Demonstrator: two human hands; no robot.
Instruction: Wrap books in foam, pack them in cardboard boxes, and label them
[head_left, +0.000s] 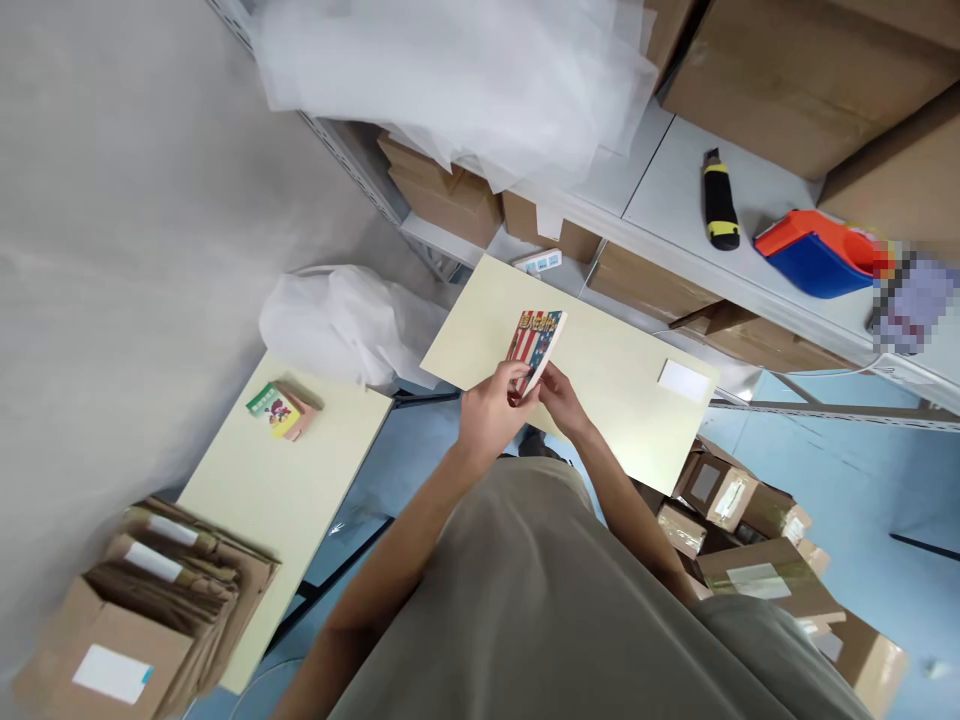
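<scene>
A book (535, 338) with a red, white and blue striped cover and large printed characters is tilted up above the pale yellow table (607, 410). My left hand (489, 412) is closed round its lower left part, thumb across the cover. At the lower right edge, by the page side, my right hand (564, 402) has its fingers bent against the book. Some of those fingertips are hidden behind it. A white rectangular card or sheet (684, 380) lies on the table to the right of my hands.
A side table (330, 450) at left bears small colourful books (276, 410) and folded cartons (142, 620). The shelf ahead holds a utility knife (721, 200), an orange-and-blue tape dispenser (821, 255) and white plastic sheeting (450, 80). Cardboard boxes (772, 575) are piled on the floor at right.
</scene>
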